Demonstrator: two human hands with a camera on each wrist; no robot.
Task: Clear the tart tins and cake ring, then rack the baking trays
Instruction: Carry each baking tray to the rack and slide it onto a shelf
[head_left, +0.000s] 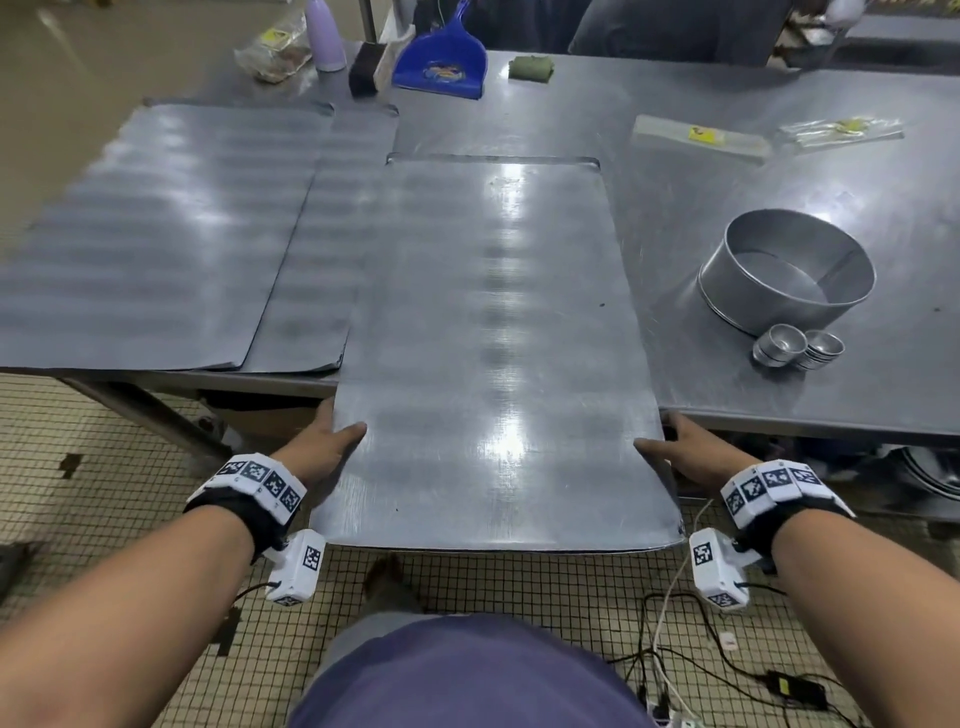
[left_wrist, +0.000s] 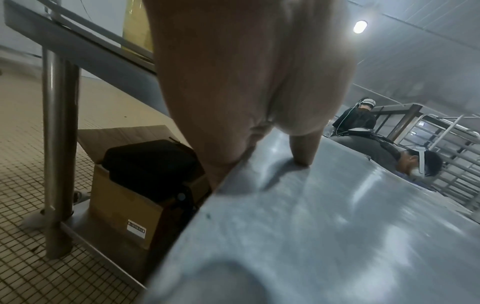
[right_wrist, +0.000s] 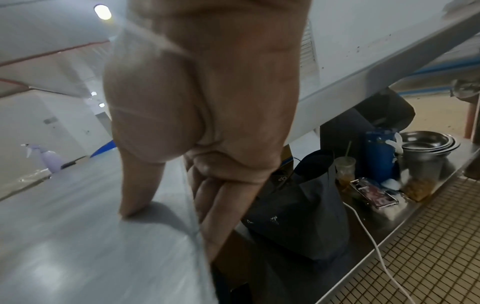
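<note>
Baking tray (head_left: 498, 338), gripped between left hand (head_left: 324, 441) and right hand (head_left: 685, 449), thumbs on top, fingers beneath: keep level while drawing off table (head_left: 779, 171).

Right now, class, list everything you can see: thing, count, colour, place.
baking tray: one, grey, held half off table's near edge
other baking trays: two, grey, overlapping, table left
cake ring: one, silver, table right
tart tins: two small stacks, silver, before the ring
dustpan: one, blue, far edge
bottle: one, lilac, far left
cardboard box: one, brown, under table
left hand: grips tray's left edge
right hand: grips tray's right edge
</note>
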